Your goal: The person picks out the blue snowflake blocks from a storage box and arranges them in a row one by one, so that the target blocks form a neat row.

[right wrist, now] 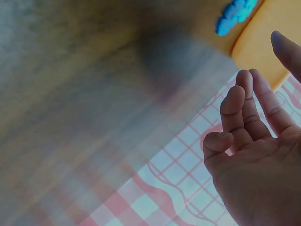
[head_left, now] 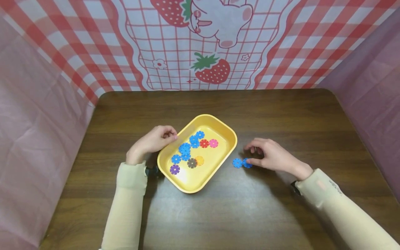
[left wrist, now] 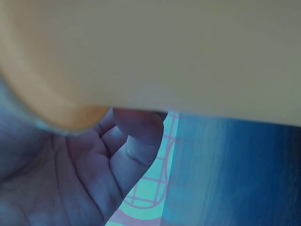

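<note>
On the near side of the yellow tray (head_left: pixel 215 156), my head feed shows the wood-grained worktop (head_left: pixel 218 222) with a pale glare across it, and two light sleeves: the left sleeve (head_left: pixel 129 201) reaches in left of the tray, the right sleeve (head_left: pixel 343 208) to its right. Inside the tray, at its near-left end, I can see a purple disc (head_left: pixel 175 169) with a notched edge; farther in, a brown disc (head_left: pixel 192 163) meets an orange disc (head_left: pixel 199 160).

Just right of the tray, two blue discs (head_left: pixel 237 163) lie side by side on the worktop. I have the right hand (head_left: pixel 275 155) released there, thumb at the right-hand disc, the other fingers bent and held apart from it.

Left of the tray, I have the left hand (head_left: pixel 154 139) with fingers curled and thumb touching the rim; I cannot tell whether it pinches it. Along the tray's left half runs a chain of blue pieces (head_left: pixel 185 149), some overlapping. Deeper in the tray, a red disc (head_left: pixel 204 143) sits beside a pink disc (head_left: pixel 214 143).

Beyond the tray hangs a checked cloth (head_left: pixel 212 71) printed with strawberries.
</note>
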Tool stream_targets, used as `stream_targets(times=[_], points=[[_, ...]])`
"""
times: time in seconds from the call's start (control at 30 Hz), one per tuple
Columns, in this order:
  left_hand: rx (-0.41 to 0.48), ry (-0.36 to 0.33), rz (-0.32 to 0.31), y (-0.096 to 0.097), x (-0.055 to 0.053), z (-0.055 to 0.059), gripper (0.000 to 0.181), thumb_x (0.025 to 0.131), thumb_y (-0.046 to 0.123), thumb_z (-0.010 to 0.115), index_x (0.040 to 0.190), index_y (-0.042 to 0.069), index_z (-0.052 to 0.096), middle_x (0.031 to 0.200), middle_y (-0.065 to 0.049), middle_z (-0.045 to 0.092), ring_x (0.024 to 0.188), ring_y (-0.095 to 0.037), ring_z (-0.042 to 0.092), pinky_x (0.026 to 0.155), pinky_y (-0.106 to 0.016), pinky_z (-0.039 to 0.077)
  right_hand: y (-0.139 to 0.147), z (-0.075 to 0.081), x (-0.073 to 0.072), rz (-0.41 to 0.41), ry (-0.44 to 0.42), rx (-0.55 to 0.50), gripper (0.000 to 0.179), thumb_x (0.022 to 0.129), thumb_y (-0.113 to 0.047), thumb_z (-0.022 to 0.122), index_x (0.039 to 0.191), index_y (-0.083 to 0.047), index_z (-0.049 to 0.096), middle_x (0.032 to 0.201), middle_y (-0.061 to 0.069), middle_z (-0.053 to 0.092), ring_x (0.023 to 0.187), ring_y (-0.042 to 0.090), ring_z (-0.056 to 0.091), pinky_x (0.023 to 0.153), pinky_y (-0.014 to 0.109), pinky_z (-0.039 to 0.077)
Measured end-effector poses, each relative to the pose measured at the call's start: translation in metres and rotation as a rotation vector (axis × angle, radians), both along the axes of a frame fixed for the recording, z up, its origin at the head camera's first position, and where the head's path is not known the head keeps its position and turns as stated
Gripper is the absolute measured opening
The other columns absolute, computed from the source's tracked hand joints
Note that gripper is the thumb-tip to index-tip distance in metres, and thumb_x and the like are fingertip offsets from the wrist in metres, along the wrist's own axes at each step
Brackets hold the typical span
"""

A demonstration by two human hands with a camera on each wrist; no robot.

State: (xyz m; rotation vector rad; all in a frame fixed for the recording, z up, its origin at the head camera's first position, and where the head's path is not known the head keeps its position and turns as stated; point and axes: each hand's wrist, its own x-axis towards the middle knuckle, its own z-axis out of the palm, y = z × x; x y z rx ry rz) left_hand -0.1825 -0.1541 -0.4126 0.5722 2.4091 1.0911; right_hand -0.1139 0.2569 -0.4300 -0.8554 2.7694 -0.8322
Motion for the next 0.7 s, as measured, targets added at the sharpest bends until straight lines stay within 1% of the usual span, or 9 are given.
stream_targets(times=[0.17, 0.23, 0.33, 0.5, 0.7], points=[[-0.005, 0.003, 0.0, 0.0, -0.001, 0.0, 0.019, 0.099, 0.016, 0.064, 0.106, -0.001, 0.068, 0.088, -0.009, 0.065, 0.078, -0.02, 0.057, 0.072, -0.032, 0.05, -0.004, 0.007, -0.003, 0.016, 0.04, -0.009, 0.032, 0.078, -0.019, 0.087, 0.103, -0.009, 0.071, 0.082, 0.0, 0.06, 0.07, 0.018, 0.054, 0.061, 0.026, 0.044], [-0.005, 0.004, 0.001, 0.0, -0.001, 0.001, 0.019, 0.099, 0.016, 0.064, 0.106, -0.001, 0.068, 0.088, -0.009, 0.065, 0.078, -0.021, 0.057, 0.072, -0.032, 0.05, -0.006, 0.011, -0.005, 0.027, 0.06, -0.009, 0.032, 0.078, -0.02, 0.087, 0.103, -0.009, 0.07, 0.083, 0.0, 0.06, 0.07, 0.018, 0.053, 0.061, 0.026, 0.043], [-0.005, 0.003, 0.004, 0.0, -0.001, 0.001, 0.018, 0.099, 0.016, 0.064, 0.106, -0.001, 0.068, 0.088, -0.009, 0.064, 0.078, -0.021, 0.057, 0.072, -0.032, 0.05, -0.011, 0.017, -0.009, 0.039, 0.08, -0.01, 0.034, 0.078, -0.02, 0.087, 0.105, -0.008, 0.07, 0.084, 0.001, 0.06, 0.073, 0.019, 0.054, 0.061, 0.029, 0.045], [-0.004, 0.002, 0.004, 0.0, 0.0, 0.001, 0.018, 0.099, 0.016, 0.063, 0.106, -0.001, 0.068, 0.088, -0.009, 0.064, 0.078, -0.021, 0.057, 0.072, -0.032, 0.05, -0.024, 0.026, -0.015, 0.057, 0.08, -0.022, 0.036, 0.078, -0.02, 0.087, 0.108, -0.009, 0.071, 0.086, 0.001, 0.062, 0.076, 0.02, 0.056, 0.066, 0.038, 0.05], [-0.006, 0.005, 0.003, 0.0, 0.0, 0.001, 0.018, 0.099, 0.015, 0.063, 0.106, -0.001, 0.068, 0.088, -0.009, 0.065, 0.078, -0.021, 0.057, 0.072, -0.032, 0.05, -0.045, 0.032, -0.02, 0.076, 0.066, -0.03, 0.037, 0.079, -0.021, 0.086, 0.109, -0.006, 0.071, 0.089, 0.001, 0.063, 0.079, 0.02, 0.057, 0.069, 0.039, 0.052]])
